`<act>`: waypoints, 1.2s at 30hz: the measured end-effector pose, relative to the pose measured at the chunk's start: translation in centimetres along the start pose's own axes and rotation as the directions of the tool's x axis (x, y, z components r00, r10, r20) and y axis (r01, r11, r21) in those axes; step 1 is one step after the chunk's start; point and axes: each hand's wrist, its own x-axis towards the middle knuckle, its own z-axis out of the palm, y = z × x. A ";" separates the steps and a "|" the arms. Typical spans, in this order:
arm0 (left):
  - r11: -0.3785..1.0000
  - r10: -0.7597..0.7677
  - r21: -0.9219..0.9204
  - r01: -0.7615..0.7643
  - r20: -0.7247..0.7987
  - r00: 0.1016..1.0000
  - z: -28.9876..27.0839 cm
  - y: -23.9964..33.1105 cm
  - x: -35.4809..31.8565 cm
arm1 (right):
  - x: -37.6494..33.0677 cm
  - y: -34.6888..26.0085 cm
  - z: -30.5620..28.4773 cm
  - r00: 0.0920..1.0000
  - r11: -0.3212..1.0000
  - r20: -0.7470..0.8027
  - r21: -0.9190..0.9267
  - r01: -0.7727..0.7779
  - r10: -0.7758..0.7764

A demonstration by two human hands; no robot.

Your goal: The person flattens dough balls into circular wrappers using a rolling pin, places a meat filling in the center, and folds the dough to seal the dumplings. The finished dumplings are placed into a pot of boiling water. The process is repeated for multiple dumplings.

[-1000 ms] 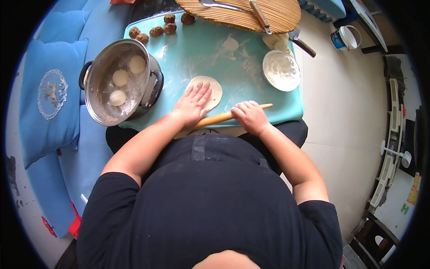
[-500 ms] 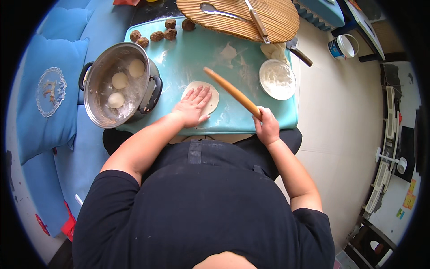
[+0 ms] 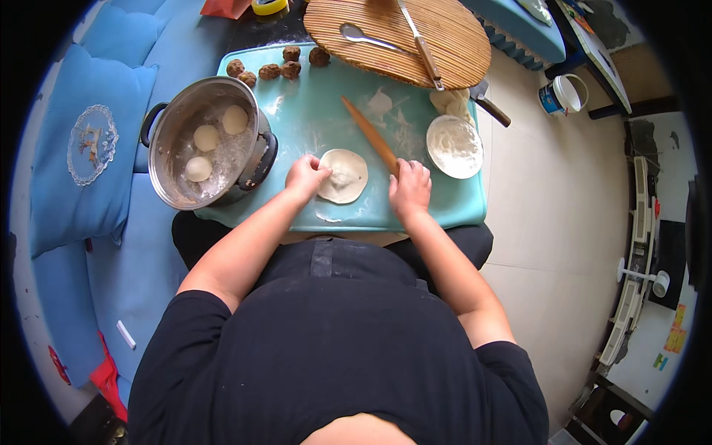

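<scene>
Turquoise, flour-dusted bench [image 3: 449, 206] carries a round steel pot with black handles [image 3: 169, 167] at its left; the right hand [image 3: 410, 185] has its fingers wrapped around a tapered brown wooden rolling pin [image 3: 370, 134]. One flat, round, off-white dough disc [image 3: 346, 178] lies near the bench's front edge, its left rim pinched by the fingers of the left hand [image 3: 305, 179]. Rolling of this disc appears largely complete; three round white dough pieces [image 3: 206, 138] in the pot appear not yet rolled, and six rough brown balls [image 3: 290, 70] at far left lie apart.
</scene>
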 end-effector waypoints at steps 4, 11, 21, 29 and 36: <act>0.928 0.341 -0.124 -0.351 -0.094 0.935 1.1 2.3 -3.6 | 0.0 -3.9 -0.3 0.738 0.191 0.613 0.718 -0.670 0.283; 0.602 0.799 -0.034 -0.798 0.026 0.601 -1.5 6.6 -9.8 | 1.4 -6.6 -2.9 0.556 -0.539 0.820 0.532 -0.654 0.134; -0.372 0.523 -0.818 0.439 0.206 0.827 -11.1 8.4 -8.6 | 6.0 -17.1 -11.0 0.850 0.540 -0.012 0.768 0.345 -0.527; -0.457 0.400 -0.854 0.250 0.054 0.915 -17.5 3.6 -6.3 | 11.3 -13.8 -1.0 0.949 0.647 0.299 0.744 -0.168 -0.097; -0.527 0.306 -0.805 0.271 0.117 0.945 -17.0 1.2 -4.9 | 21.2 -15.3 9.5 0.973 0.899 0.181 0.435 0.054 -0.146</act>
